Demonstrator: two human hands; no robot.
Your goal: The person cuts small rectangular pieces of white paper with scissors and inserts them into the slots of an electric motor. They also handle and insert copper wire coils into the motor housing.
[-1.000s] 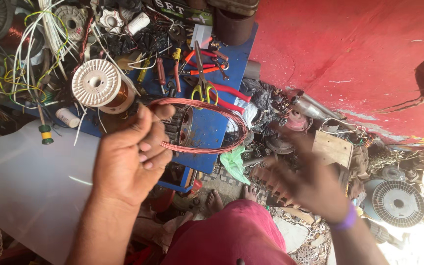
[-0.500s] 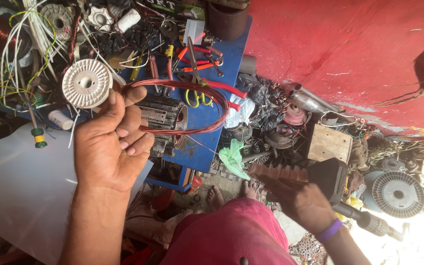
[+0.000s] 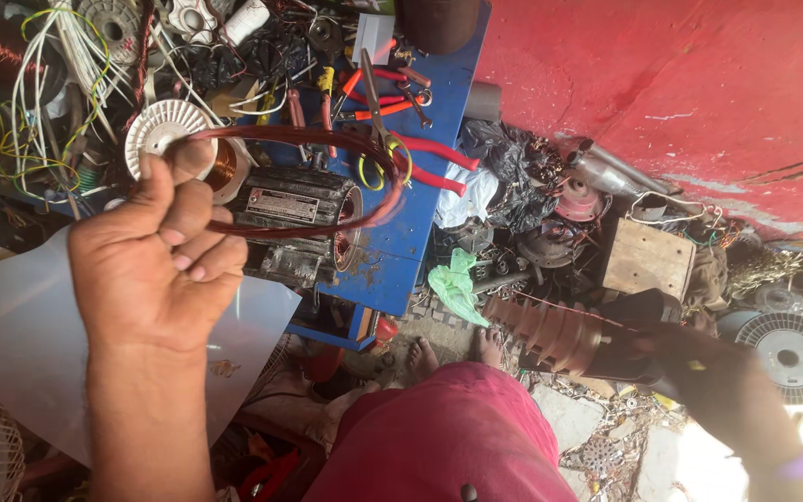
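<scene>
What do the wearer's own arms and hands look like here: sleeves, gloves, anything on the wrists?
Both hands are bare, no gloves. The left hand and its forearm show no sleeve, watch or band; the fingers carry no rings that can be seen. The right hand is blurred and in shadow; a thin purple band sits around that wrist. No sleeve shows on that arm either.

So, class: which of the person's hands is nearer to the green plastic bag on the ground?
Right. The right hand, holding a ribbed winding former, is beside the green plastic bag; the left hand is farther away, holding a copper wire coil.
</scene>
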